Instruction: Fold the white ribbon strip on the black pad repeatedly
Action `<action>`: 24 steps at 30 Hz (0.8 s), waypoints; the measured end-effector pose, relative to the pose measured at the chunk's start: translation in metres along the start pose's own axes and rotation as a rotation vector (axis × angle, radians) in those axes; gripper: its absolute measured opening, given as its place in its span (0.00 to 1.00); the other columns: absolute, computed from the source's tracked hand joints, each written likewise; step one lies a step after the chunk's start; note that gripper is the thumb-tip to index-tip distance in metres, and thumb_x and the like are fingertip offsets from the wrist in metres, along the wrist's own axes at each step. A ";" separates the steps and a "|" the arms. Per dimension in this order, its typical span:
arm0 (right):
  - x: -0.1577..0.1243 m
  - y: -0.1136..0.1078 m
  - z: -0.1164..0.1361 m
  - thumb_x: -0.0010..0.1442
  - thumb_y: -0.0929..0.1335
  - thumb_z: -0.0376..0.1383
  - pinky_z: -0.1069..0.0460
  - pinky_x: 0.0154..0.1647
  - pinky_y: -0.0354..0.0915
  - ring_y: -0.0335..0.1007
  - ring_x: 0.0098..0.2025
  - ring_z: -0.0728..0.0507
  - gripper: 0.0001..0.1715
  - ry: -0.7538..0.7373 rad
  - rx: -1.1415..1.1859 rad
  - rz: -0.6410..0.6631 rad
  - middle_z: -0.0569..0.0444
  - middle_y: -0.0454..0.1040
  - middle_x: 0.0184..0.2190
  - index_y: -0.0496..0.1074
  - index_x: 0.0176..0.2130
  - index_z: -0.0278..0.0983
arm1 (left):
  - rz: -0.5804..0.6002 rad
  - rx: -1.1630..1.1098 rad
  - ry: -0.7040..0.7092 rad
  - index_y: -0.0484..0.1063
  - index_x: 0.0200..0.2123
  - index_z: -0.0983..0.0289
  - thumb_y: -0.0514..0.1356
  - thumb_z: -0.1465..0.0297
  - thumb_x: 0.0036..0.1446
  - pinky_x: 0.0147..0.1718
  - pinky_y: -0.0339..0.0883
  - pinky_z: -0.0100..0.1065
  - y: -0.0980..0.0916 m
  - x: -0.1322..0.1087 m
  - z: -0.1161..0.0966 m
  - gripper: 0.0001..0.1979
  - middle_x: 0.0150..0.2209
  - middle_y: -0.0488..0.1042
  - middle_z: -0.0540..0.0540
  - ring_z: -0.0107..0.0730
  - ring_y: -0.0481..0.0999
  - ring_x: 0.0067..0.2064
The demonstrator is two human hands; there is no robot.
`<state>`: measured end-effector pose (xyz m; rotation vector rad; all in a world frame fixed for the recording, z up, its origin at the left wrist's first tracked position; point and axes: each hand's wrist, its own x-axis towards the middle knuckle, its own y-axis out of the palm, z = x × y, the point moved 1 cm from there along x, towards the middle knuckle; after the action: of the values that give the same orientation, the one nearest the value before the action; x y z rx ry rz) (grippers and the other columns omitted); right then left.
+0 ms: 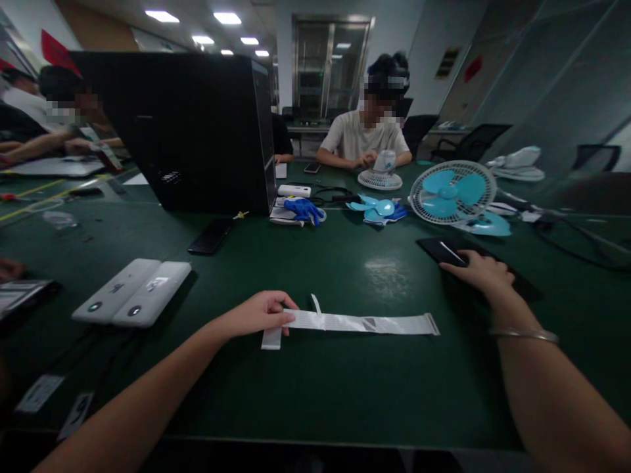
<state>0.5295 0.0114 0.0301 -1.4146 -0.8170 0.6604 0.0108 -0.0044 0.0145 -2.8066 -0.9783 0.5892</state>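
Note:
A long white flat ribbon strip (pixel 359 322) lies across the green table (pixel 345 394) in front of me. My left hand (pixel 261 313) pinches its left end, fingers curled closed on it, where a short piece folds down. My right hand (pixel 478 270) rests flat, fingers stretched, on a flat black object (pixel 444 249) at the right, apart from the strip. A thin bracelet (pixel 525 335) circles my right wrist.
Two white boxes (pixel 133 291) lie at the left, a black phone (pixel 210 236) behind them. A big black case (pixel 192 128) stands at the back. Blue gloves (pixel 304 210), blue fan blades (pixel 377 208) and a white fan grille (pixel 452 192) lie beyond. A person sits opposite.

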 end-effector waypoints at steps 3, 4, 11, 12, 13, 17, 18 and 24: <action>-0.015 -0.001 0.045 0.55 0.63 0.60 0.34 0.47 0.59 0.60 0.54 0.23 0.44 -0.216 0.028 0.053 0.33 0.63 0.56 0.63 0.61 0.38 | -0.049 0.038 0.016 0.71 0.40 0.65 0.63 0.63 0.55 0.33 0.67 0.31 -0.001 -0.001 -0.002 0.13 0.36 0.76 0.53 0.31 0.75 0.36; -0.023 -0.002 0.063 0.55 0.63 0.60 0.34 0.49 0.58 0.59 0.56 0.24 0.43 -0.312 0.038 0.060 0.36 0.63 0.57 0.63 0.61 0.39 | -0.052 0.056 0.009 0.71 0.41 0.65 0.63 0.63 0.55 0.34 0.67 0.31 0.000 -0.001 -0.003 0.14 0.36 0.76 0.53 0.31 0.75 0.37; -0.120 -0.008 0.167 0.57 0.64 0.59 0.39 0.59 0.55 0.52 0.62 0.34 0.40 -1.011 0.159 0.081 0.48 0.56 0.64 0.60 0.63 0.49 | -0.004 0.509 0.120 0.77 0.45 0.60 0.61 0.61 0.55 0.27 0.59 0.28 0.009 -0.007 -0.012 0.16 0.31 0.75 0.51 0.28 0.70 0.29; -0.132 -0.010 0.174 0.57 0.63 0.59 0.37 0.59 0.55 0.51 0.63 0.34 0.40 -1.101 0.188 0.082 0.47 0.55 0.64 0.59 0.64 0.48 | -0.019 0.583 0.156 0.77 0.44 0.60 0.61 0.61 0.55 0.27 0.58 0.28 0.010 -0.009 -0.014 0.15 0.29 0.75 0.50 0.27 0.69 0.28; -0.143 -0.013 0.180 0.58 0.63 0.59 0.36 0.58 0.55 0.51 0.63 0.33 0.40 -1.179 0.213 0.083 0.46 0.55 0.64 0.58 0.64 0.48 | -0.022 0.629 0.186 0.78 0.43 0.60 0.61 0.61 0.55 0.26 0.57 0.27 0.011 -0.011 -0.017 0.15 0.28 0.74 0.49 0.26 0.69 0.27; -0.168 -0.022 0.189 0.59 0.63 0.58 0.34 0.60 0.53 0.48 0.65 0.33 0.41 -1.345 0.233 0.136 0.47 0.52 0.66 0.54 0.66 0.50 | 0.011 0.707 0.275 0.78 0.43 0.59 0.62 0.60 0.55 0.26 0.56 0.26 0.012 -0.016 -0.022 0.15 0.27 0.74 0.49 0.25 0.70 0.27; -0.171 -0.024 0.189 0.58 0.63 0.58 0.34 0.60 0.52 0.47 0.65 0.33 0.41 -1.365 0.229 0.155 0.48 0.51 0.66 0.53 0.66 0.50 | 0.014 0.716 0.284 0.78 0.44 0.59 0.62 0.60 0.55 0.26 0.56 0.26 0.012 -0.017 -0.023 0.15 0.28 0.75 0.49 0.25 0.70 0.27; -0.174 -0.029 0.188 0.60 0.62 0.58 0.33 0.62 0.50 0.45 0.66 0.33 0.41 -1.361 0.249 0.207 0.49 0.50 0.67 0.53 0.66 0.49 | 0.025 0.639 0.253 0.77 0.45 0.60 0.61 0.62 0.56 0.27 0.58 0.26 0.009 -0.015 -0.019 0.15 0.33 0.77 0.50 0.26 0.72 0.30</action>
<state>0.2743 -0.0224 0.0374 -0.6723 -1.5354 1.8803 0.0125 -0.0199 0.0346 -2.2510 -0.5728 0.4331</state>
